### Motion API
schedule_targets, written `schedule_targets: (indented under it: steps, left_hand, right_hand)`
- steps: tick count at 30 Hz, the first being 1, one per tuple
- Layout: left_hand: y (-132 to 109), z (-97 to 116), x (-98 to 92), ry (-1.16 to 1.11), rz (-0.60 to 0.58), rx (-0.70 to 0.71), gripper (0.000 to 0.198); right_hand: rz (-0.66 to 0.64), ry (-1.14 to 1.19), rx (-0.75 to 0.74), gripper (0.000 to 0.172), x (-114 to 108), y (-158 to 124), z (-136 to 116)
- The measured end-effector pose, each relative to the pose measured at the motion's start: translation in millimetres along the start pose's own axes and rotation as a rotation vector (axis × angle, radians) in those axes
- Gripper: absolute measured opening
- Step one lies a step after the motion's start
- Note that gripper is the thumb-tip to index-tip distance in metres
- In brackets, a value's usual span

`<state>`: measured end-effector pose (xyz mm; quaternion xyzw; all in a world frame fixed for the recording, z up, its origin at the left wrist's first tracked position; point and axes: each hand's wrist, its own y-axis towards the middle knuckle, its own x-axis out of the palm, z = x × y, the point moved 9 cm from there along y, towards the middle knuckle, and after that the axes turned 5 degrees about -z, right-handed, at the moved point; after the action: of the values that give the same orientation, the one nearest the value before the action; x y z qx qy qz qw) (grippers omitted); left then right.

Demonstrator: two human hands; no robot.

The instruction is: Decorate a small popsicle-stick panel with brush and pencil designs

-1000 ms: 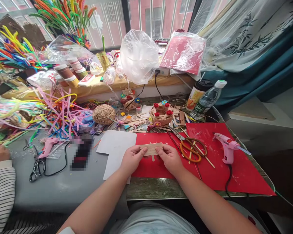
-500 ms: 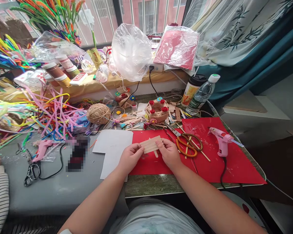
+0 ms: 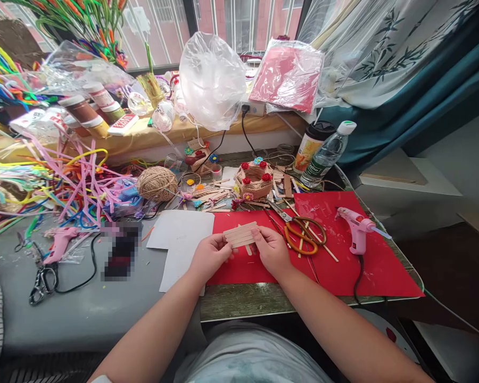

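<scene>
A: Work surface?
B: Table [image 3: 247, 303] below a barred window [image 3: 227, 24]; a red sheet [image 3: 375, 266] covers part of it.
A: Workpiece and grip?
B: Stick panel [image 3: 240, 235], above the red sheet, pinched by the left hand [image 3: 211, 258] and right hand [image 3: 272, 249].
A: Obstructions?
B: Scissors [image 3: 318, 227] just beside the right hand; glue gun [image 3: 358, 231] farther right; white paper [image 3: 183, 234] near the left.
A: Margins?
B: Bare wood separates red sheet and front edge [image 3: 247, 317], narrowing rightward.

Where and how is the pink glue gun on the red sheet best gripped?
Likely by its handle, from the near side, with the right hand once free of the stick panel: the handle points back toward that side, the nozzle away to the left.
</scene>
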<state>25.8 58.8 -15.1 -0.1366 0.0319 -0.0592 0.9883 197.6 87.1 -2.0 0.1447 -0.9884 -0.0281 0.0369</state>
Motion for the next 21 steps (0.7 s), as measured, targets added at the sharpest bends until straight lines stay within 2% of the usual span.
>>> schedule_targets:
  steps: [6,11,16,21]
  left_hand:
    - [2.4,-2.5,-7.6,-0.017,0.038,0.013,0.017]
    - [3.1,2.7,-18.8,-0.041,0.087,0.054,0.036]
    - [0.5,4.0,-11.6,0.032,0.064,0.061,0.038]
    - [-1.4,1.8,-16.8,0.146,0.133,0.085,0.030]
  right_hand:
    - [0.078,-0.014,-0.021,0.048,-8.2,-2.0,-3.8]
    - [0.192,0.094,0.023,0.047,-22.1,0.2,4.5]
    - [0.150,0.054,0.011,0.048,-15.6,-0.2,0.8]
    - [0.082,-0.157,-0.091,0.043,-10.7,-7.0,-15.0]
